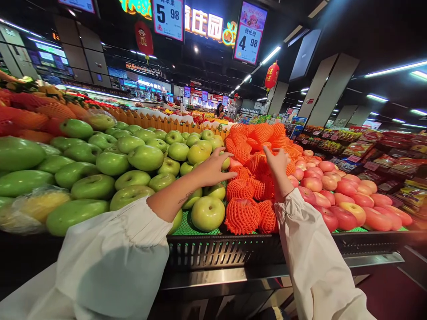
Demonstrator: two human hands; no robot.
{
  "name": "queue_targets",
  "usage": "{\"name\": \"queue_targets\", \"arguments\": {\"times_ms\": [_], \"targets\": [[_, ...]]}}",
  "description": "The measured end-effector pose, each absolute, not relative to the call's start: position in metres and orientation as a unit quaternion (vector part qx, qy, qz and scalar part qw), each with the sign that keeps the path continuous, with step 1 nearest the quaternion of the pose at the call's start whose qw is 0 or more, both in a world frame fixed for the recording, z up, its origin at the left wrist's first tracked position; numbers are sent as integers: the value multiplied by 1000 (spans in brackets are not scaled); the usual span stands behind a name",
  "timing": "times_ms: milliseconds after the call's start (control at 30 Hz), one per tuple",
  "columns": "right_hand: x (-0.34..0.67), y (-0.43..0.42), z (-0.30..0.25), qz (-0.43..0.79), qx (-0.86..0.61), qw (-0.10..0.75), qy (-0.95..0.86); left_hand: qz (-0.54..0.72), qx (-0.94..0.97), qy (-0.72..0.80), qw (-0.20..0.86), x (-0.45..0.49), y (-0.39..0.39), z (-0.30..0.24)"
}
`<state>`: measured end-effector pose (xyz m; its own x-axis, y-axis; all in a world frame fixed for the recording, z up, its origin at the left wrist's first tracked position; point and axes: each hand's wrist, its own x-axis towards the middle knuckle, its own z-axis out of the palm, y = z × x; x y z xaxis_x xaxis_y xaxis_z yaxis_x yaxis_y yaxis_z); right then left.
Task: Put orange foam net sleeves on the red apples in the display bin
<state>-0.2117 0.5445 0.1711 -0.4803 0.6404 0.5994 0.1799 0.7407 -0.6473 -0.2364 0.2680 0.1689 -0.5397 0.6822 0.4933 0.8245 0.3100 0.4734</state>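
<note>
Our left hand (213, 169) lay with fingers (224, 154) spread, gripping nothing, over the green apples (147, 158); our right hand (279, 166) pressed curled fingers (268, 154) against a net-wrapped fruit (257, 164), and we could not tell whether they gripped it. That fruit sat on the counter (233, 251), between green apples and red apples (347, 189)

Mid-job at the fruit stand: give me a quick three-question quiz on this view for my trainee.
1. True or false: the left hand rests on the green apples.
2. What does the right hand touch? A. green apples B. netted fruit in orange foam sleeves C. a banana
3. Fill in: the netted fruit lies between the green apples and the ___ apples.
Key: 1 true; 2 B; 3 red, the red apples.
</note>
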Motion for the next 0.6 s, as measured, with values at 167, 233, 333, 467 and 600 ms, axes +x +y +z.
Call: {"name": "queue_targets", "arguments": {"times_ms": [167,233,333,467,600], "targets": [[-213,537,176,368,-330,408,-767,-369,-479,-788,116,-239,268,166],[-212,534,176,370,-340,400,-766,-371,-477,-788,116,-239,268,166],[-205,532,179,334,-321,483,-744,-371,-475,-790,113,-238,268,167],[-195,527,188,323,-91,609,-719,-384,-469,-786,120,-237,269,170],[-192,512,192,365,10,529,-766,-408,-471,-771,134,-236,269,172]]}}
